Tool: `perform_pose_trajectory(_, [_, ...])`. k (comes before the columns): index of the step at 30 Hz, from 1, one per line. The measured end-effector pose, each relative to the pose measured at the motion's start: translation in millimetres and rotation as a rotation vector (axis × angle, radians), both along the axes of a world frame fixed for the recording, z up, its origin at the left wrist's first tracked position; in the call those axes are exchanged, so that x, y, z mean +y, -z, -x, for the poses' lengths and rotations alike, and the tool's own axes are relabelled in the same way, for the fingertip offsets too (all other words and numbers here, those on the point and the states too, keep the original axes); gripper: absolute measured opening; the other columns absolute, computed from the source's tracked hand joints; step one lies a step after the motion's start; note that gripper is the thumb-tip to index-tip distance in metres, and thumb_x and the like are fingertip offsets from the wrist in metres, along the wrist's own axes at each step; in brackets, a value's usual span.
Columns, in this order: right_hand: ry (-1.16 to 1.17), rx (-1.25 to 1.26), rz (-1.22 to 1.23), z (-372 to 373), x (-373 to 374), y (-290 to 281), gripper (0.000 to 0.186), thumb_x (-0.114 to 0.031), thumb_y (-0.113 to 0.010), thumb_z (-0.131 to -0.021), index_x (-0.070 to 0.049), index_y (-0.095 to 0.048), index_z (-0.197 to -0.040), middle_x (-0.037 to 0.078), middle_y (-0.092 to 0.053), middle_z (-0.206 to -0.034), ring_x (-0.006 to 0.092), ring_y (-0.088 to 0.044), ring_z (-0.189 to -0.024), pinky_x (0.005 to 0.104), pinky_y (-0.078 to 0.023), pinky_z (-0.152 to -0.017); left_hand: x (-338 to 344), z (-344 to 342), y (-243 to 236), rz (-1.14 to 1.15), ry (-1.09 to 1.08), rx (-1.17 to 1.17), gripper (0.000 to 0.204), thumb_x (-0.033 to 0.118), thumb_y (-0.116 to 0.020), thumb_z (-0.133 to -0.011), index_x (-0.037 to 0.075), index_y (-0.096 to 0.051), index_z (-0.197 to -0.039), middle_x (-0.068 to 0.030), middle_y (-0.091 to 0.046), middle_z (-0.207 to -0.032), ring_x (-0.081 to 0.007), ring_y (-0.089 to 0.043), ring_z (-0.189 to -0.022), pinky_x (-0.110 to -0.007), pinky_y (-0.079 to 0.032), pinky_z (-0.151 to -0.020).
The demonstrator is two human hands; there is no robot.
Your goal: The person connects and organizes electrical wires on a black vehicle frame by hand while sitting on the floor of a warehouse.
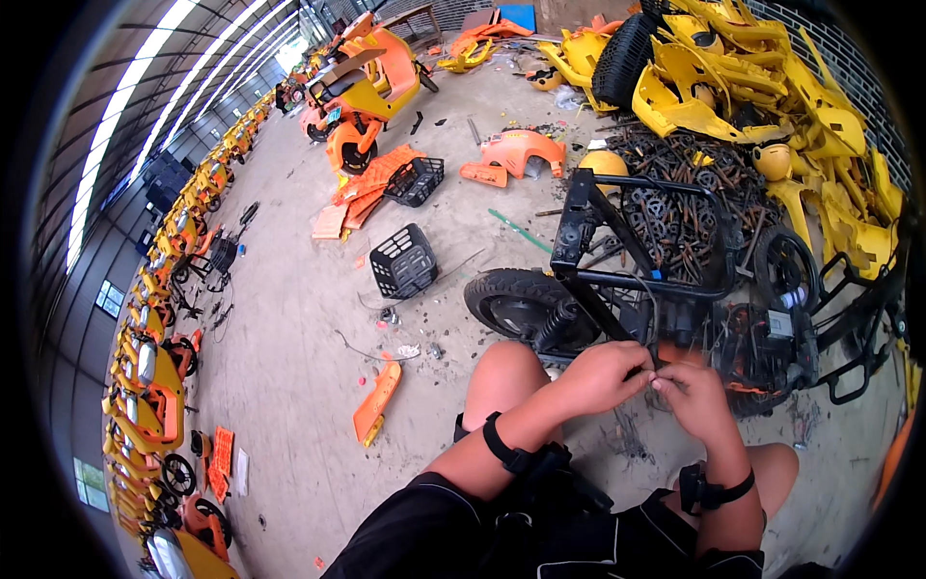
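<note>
In front of me stands a stripped scooter frame (pixel 632 282) of black tubes, its rear wheel (pixel 526 304) still attached. Beside its lower part my left hand (pixel 610 374) and my right hand (pixel 693 394) meet, fingertips nearly touching. Both are closed in a pinch at the end of a thin dark cable (pixel 655 326) that hangs from the frame. The fingers cover most of what they pinch. Just beyond my right hand is an exposed dark mechanism with a pale box (pixel 779 324) on it.
A heap of rusty metal parts (pixel 675 183) lies behind the frame, under piled yellow body panels (pixel 762 87). Black baskets (pixel 403 262) and orange panels (pixel 376 400) are scattered over the concrete floor (pixel 289 338). An orange and yellow scooter (pixel 371 92) stands farther off; rows of scooters (pixel 159 386) line the left.
</note>
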State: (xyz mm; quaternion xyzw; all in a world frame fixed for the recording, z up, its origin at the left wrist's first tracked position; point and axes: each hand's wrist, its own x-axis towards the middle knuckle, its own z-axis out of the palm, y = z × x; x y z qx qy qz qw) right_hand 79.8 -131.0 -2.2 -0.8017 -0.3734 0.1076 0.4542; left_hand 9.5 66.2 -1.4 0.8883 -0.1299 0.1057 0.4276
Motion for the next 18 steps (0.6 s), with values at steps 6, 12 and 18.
perform_pose_trajectory(6, [0.018, -0.143, 0.033, 1.9, 0.5, -2.6, 0.012, -0.013, -0.074, -0.078, -0.004, -0.07, -0.084, 0.011, -0.067, -0.078, 0.0307, -0.063, -0.077, 0.0397, -0.048, -0.071, -4.0, 1.8, -2.4, 0.042, -0.038, 0.102, 0.011, 0.013, -0.066, -0.085, 0.002, -0.063, -0.085, -0.0147, -0.063, -0.083, -0.0339, -0.061, -0.081, -0.041, -0.049, -0.07])
perform_pose_trajectory(12, [0.029, -0.257, 0.018, 3.0, 3.3, -1.2, 0.011, -0.012, -0.075, -0.075, -0.004, -0.07, -0.081, 0.009, -0.067, -0.076, 0.0299, -0.063, -0.076, 0.04, -0.047, -0.072, -5.6, 1.0, -0.2, 0.074, -0.066, 0.134, 0.012, 0.013, -0.067, -0.084, 0.002, -0.063, -0.082, -0.0146, -0.063, -0.079, -0.0327, -0.061, -0.077, -0.041, -0.048, -0.067])
perform_pose_trajectory(18, [0.049, -0.283, 0.015, 4.9, 5.1, -1.8, 0.011, -0.01, -0.076, -0.072, -0.004, -0.068, -0.077, 0.009, -0.065, -0.074, 0.0302, -0.062, -0.076, 0.0404, -0.047, -0.071, -7.1, 2.2, -0.4, 0.062, -0.087, 0.15, 0.011, 0.013, -0.067, -0.083, 0.002, -0.063, -0.082, -0.0144, -0.063, -0.078, -0.0328, -0.062, -0.076, -0.041, -0.048, -0.066])
